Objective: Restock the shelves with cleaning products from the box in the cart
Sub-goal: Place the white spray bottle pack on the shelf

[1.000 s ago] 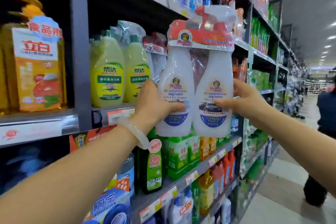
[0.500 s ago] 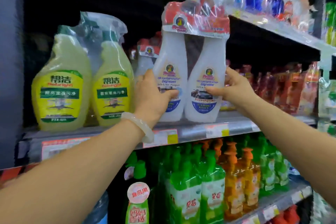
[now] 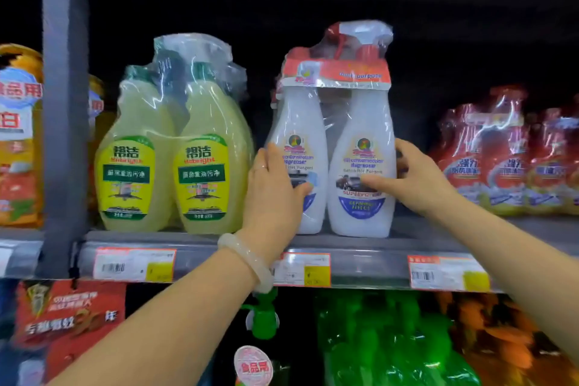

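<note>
- Standing at the centre of the frame, the shrink-wrapped twin pack of white degreaser spray bottles (image 3: 332,160) has its bases on the grey shelf (image 3: 200,241), near the front lip, just right of the yellow-green twin pack (image 3: 175,160) and left of the red spray packs (image 3: 507,160).
- The left hand (image 3: 275,185) grasps the left bottle, fingers curled round its lower body and thumb across the label.
- The right hand (image 3: 410,178) grasps the right bottle, thumb laid over the label front and fingers reaching round the far side.
- Judging by two full-looking bottles, the pack is probably fairly heavy and bottom-weighted, and stiff in the bodies.
- The glossy film looks slippery and slack around the trigger heads at the top, so that part would make a poor hold; the film could stretch or tear.
- The best hold seems to be where the hands are now, one on each bottle at label height, squeezing inward.
- The pack is tall and narrow front to back, so it might tip if pushed high; pushing low on the bodies seems safer.
</note>
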The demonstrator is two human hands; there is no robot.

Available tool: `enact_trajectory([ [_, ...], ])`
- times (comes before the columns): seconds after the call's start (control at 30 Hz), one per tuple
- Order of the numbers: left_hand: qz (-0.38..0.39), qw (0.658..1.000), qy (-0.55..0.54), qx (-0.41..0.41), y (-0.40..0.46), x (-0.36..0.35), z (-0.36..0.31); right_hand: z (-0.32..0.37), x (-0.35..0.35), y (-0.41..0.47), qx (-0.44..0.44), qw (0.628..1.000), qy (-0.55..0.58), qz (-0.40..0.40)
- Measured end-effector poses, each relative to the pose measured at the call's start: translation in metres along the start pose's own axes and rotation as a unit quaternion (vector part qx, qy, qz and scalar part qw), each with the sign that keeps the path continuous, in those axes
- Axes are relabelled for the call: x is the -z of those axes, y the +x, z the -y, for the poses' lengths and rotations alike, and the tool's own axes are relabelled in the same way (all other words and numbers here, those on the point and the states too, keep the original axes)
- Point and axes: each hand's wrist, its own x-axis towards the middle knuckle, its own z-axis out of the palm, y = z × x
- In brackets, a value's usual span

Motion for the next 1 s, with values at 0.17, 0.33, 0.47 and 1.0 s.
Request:
enact_trajectory([
  [0.17, 0.119, 0.976, 0.184, 0.003, -0.015, 0.014, -0.002, -0.014, -0.004, -0.012, 0.010, 0.996, -0.023, 0.081],
  [0.33, 0.107, 0.980, 0.154, 0.072, -0.015, 0.013, 0.002, -0.021, -0.009, -0.008, -0.001, 0.999, -0.035, 0.039],
  [0.47, 0.074, 0.985, 0.112, 0.108, -0.016, 0.008, 0.006, -0.025, -0.013, -0.009, 0.009, 0.999, -0.028, 0.021],
  [1.0, 0.086, 0.964, 0.187, 0.167, -0.011, 0.001, -0.002, -0.024, -0.021, 0.005, -0.017, 0.997, -0.053, 0.053],
])
